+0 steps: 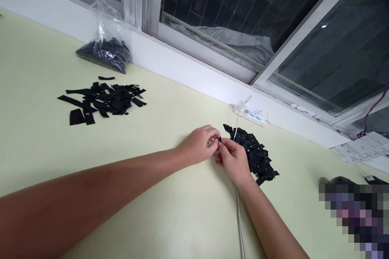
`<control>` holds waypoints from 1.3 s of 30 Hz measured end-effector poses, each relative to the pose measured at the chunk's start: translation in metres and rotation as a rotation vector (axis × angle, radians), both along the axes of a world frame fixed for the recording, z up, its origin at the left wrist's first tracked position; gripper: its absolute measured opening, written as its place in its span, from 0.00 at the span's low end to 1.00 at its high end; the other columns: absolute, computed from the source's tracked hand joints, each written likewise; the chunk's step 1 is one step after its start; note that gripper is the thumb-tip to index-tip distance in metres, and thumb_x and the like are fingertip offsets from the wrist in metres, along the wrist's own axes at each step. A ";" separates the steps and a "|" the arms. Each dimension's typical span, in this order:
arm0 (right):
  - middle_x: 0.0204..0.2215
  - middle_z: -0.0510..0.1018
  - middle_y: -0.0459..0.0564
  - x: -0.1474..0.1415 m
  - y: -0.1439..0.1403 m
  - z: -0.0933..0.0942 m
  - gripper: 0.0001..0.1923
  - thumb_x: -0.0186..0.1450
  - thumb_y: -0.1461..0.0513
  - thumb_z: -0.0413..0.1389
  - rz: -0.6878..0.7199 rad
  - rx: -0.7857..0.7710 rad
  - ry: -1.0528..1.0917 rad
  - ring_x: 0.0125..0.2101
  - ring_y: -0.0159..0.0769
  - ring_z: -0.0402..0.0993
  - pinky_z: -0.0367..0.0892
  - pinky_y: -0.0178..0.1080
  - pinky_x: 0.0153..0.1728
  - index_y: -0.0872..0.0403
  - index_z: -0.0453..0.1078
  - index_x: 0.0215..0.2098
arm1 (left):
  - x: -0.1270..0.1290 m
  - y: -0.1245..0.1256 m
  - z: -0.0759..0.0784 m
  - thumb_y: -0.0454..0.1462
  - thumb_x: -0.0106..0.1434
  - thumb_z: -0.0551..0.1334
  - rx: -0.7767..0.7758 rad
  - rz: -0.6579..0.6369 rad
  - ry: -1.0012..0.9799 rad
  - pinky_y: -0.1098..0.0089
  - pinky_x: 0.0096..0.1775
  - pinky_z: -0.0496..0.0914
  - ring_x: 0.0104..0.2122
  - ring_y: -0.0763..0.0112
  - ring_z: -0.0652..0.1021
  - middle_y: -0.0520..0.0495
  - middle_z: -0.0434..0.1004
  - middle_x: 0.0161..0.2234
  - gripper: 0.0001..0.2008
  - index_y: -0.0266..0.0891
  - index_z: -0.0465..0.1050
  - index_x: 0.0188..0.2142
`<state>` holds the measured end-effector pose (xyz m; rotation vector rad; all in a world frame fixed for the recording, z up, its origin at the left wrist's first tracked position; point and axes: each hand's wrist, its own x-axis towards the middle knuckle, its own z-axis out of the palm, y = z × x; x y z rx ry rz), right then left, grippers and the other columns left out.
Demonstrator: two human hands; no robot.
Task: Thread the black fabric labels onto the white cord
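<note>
Both hands meet over the table, fingertips close together on a small black fabric strip (pixel 219 139). My left hand (pixel 200 143) pinches one end of it, thumb and forefinger closed. From the other side, my right hand (pixel 235 158) pinches it too; most of the strip is hidden by the fingers. Just beyond the right hand lies a heap of black fabric pieces (pixel 258 156), some with small white marks. Farther left, a looser pile of black fabric strips (pixel 106 99) is spread on the table.
A clear plastic bag (pixel 105 52) with black pieces inside stands against the white ledge. A white power strip (pixel 251 116) lies by the ledge, and a grey cable (pixel 240 218) crosses the pale table (pixel 170 218) under the right arm. White boxes (pixel 364 149) sit at right, above a pixelated area.
</note>
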<state>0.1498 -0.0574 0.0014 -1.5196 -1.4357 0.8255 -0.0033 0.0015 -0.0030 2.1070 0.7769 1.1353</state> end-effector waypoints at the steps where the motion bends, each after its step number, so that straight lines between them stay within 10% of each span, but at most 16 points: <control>1: 0.18 0.68 0.43 0.001 -0.001 0.000 0.16 0.67 0.50 0.54 0.007 0.018 -0.067 0.19 0.32 0.64 0.60 0.35 0.21 0.54 0.72 0.33 | 0.000 -0.001 0.000 0.32 0.62 0.58 0.002 0.005 0.017 0.67 0.38 0.70 0.34 0.69 0.75 0.47 0.77 0.37 0.06 0.39 0.74 0.36; 13: 0.23 0.73 0.47 -0.003 -0.012 0.012 0.12 0.64 0.64 0.46 0.130 0.122 -0.625 0.23 0.33 0.62 0.53 0.36 0.27 0.53 0.71 0.29 | -0.001 -0.004 0.006 0.27 0.52 0.56 0.055 0.003 0.213 0.68 0.32 0.66 0.29 0.69 0.74 0.49 0.77 0.28 0.10 0.39 0.74 0.25; 39: 0.22 0.73 0.44 0.005 -0.006 0.010 0.16 0.68 0.54 0.50 0.098 -0.096 -0.252 0.19 0.30 0.66 0.59 0.34 0.24 0.52 0.66 0.26 | 0.000 0.002 -0.002 0.31 0.57 0.60 -0.088 -0.024 -0.004 0.71 0.31 0.67 0.28 0.72 0.74 0.50 0.78 0.30 0.06 0.38 0.77 0.30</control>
